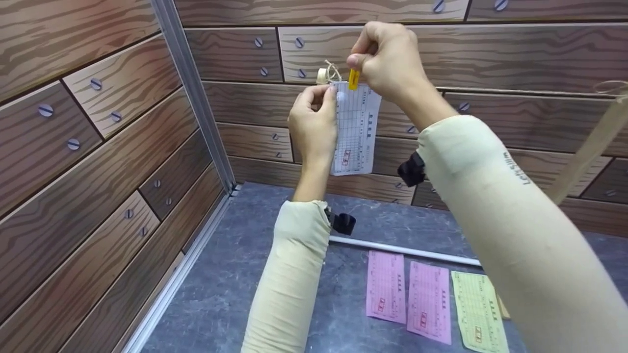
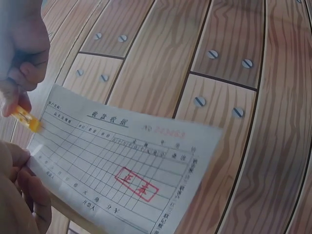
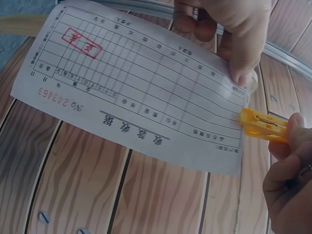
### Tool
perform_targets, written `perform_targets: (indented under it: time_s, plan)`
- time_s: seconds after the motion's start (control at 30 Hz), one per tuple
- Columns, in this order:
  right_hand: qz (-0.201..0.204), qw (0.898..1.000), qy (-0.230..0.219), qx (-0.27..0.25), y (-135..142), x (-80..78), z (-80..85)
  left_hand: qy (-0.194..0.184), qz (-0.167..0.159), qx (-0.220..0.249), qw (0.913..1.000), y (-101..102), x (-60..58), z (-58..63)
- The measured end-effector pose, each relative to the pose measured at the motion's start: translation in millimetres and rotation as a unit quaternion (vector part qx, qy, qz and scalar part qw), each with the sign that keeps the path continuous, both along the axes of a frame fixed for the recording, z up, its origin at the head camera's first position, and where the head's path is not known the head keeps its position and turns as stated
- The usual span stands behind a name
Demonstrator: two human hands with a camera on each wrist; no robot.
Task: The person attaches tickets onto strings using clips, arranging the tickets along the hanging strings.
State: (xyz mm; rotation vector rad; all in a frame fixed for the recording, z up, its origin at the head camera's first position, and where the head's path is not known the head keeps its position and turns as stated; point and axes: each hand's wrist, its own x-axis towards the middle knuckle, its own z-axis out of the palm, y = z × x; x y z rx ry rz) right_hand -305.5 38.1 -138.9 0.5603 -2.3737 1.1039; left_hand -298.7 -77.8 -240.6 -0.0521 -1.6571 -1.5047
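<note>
A white receipt slip (image 1: 354, 130) with a printed grid and a red stamp hangs upright before the plank-patterned wall. My left hand (image 1: 314, 120) pinches it near its upper left corner between thumb and fingers. In my right hand (image 1: 395, 61) is a yellow clothespin (image 1: 353, 79), held at its upper end. The clothespin's lower end overlaps the slip's top edge, as the right wrist view also shows at the slip (image 3: 146, 87). Whether the clothespin clamps the slip cannot be made out. A thin string (image 1: 515, 94) runs at about the height of that edge.
Two pink slips (image 1: 386, 287) and a yellow-green slip (image 1: 481, 311) lie on the grey tabletop (image 1: 206, 294). Behind them a white rod (image 1: 407, 249) crosses the table. A wooden stick (image 1: 586, 149) carries the string at right; a pale post top (image 1: 322, 76) with knotted string is at left.
</note>
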Motion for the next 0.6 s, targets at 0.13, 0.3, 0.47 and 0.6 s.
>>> perform_targets:
  time_s: [0.13,0.3,0.47,0.6]
  plan:
    - [-0.003,1.000,-0.013,0.023,-2,-1.5,-3.2,0.005,0.000,0.003,1.0000,1,-1.0,-1.1]
    - [-0.005,0.997,-0.036,0.063,-1,-1.9,-2.7,0.008,-0.006,0.014,0.9998,3,-1.9,-2.5]
    - [0.006,0.993,-0.086,0.081,6,-0.6,2.1,0.001,-0.005,0.014,0.9999,4,-2.6,-1.4]
    - [0.023,0.989,-0.129,0.074,11,1.6,4.2,-0.002,-0.007,0.017,0.9998,3,-2.5,-1.8]
